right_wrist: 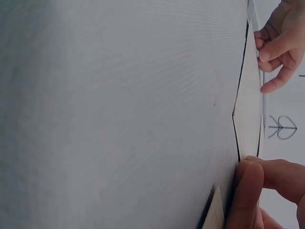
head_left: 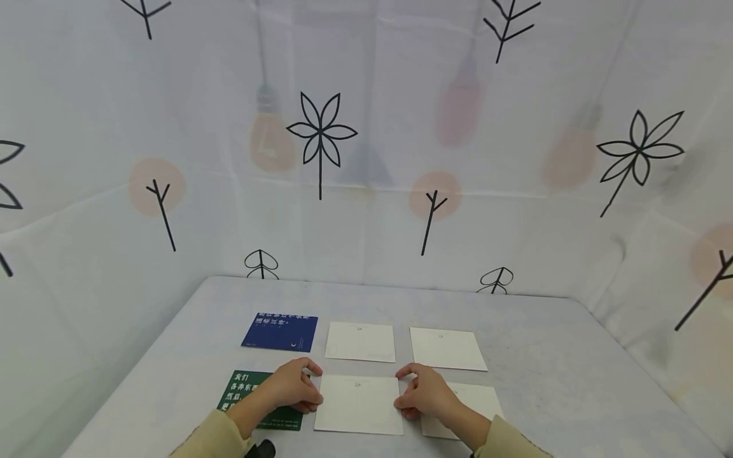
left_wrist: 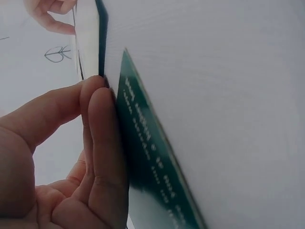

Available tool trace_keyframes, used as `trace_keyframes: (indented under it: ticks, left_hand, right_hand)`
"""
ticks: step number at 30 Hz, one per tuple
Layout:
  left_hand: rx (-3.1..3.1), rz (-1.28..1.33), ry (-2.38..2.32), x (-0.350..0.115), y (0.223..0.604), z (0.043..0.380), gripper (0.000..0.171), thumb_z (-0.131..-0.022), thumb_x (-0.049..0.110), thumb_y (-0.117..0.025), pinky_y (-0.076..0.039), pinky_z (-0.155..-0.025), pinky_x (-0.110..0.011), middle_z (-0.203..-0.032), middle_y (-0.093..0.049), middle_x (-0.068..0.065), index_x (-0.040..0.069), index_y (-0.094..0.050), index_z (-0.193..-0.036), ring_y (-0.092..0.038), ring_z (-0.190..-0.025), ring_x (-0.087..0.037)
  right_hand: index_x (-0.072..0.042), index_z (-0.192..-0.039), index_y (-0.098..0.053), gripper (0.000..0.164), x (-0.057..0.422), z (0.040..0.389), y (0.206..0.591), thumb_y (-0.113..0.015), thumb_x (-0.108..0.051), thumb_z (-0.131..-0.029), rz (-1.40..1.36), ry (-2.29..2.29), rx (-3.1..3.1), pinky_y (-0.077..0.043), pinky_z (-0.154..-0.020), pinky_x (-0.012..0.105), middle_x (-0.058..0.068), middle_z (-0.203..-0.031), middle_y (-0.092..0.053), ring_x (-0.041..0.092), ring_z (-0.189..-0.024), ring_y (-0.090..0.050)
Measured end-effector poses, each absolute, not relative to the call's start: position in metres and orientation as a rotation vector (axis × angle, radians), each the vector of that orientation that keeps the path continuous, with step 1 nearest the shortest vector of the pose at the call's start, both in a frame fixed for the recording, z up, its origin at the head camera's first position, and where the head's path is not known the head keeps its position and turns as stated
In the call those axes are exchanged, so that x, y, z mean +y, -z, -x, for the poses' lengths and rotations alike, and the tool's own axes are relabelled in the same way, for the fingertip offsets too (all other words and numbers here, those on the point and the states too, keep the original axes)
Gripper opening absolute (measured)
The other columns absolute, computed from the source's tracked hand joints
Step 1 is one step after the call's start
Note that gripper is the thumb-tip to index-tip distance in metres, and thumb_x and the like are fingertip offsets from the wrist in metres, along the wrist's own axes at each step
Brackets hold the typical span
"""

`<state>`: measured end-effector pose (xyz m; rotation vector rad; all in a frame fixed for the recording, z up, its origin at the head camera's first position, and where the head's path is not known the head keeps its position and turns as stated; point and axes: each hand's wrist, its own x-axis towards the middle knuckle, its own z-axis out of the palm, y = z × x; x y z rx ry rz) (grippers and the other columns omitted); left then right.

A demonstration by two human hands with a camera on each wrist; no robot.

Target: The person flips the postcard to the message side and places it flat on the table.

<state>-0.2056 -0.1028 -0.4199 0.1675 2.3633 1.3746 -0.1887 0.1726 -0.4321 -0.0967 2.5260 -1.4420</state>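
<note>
Both hands are at a white postcard (head_left: 359, 405) in the middle of the front row, its pale side up with a small mark near the top. My left hand (head_left: 294, 385) holds its left edge with thumb and fingers, over part of a green postcard (head_left: 283, 418) with white lettering. On the opposite edge, my right hand (head_left: 425, 395) holds the card with thumb and index finger, covering part of another white postcard (head_left: 478, 399). In the left wrist view the held postcard (left_wrist: 88, 43) appears edge-on; whether it touches the table is unclear.
Behind the front row lie a blue postcard (head_left: 280, 333) with white lettering and two white postcards, one in the middle (head_left: 360, 342) and one at right (head_left: 448, 349). They rest on a white-covered table (head_left: 544, 356). Patterned white curtains (head_left: 366, 242) hang around it.
</note>
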Motion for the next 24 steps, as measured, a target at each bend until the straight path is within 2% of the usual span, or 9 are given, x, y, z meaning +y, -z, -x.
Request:
trace_keyframes:
  ticks: [10,19,24]
  left_hand:
    - [2.312,-0.172,-1.439,-0.106,0.42,0.21,0.046,-0.075,0.002,-0.074,-0.055,-0.055,-0.031,-0.074,-0.062,-0.01,-0.005,-0.051,-0.115,-0.063,-0.058,-0.017]
    - [2.354,-0.165,-1.462,-0.112,0.417,0.213,0.048,-0.076,0.004,-0.074,-0.056,-0.058,-0.032,-0.08,-0.06,-0.009,-0.005,-0.052,-0.118,-0.064,-0.063,-0.019]
    - [2.368,-0.159,-1.459,-0.117,0.415,0.213,0.047,-0.076,0.005,-0.075,-0.056,-0.059,-0.032,-0.08,-0.062,-0.008,-0.005,-0.053,-0.116,-0.063,-0.064,-0.019]
  right_hand:
    - [0.002,-0.108,-0.056,0.044,0.17,0.188,0.429,-0.078,-0.003,-0.07,0.11,1.469,2.515,-0.051,-0.048,0.027,0.004,-0.061,-0.057,0.012,-0.046,-0.057]
    - [0.001,-0.107,-0.058,0.042,0.165,0.189,0.427,-0.078,-0.006,-0.071,0.142,1.461,2.561,-0.046,-0.047,0.026,0.002,-0.06,-0.056,0.013,-0.047,-0.056]
    - [0.001,-0.108,-0.058,0.042,0.16,0.191,0.424,-0.077,-0.006,-0.072,0.162,1.492,2.565,-0.047,-0.048,0.027,0.002,-0.06,-0.056,0.014,-0.049,-0.057]
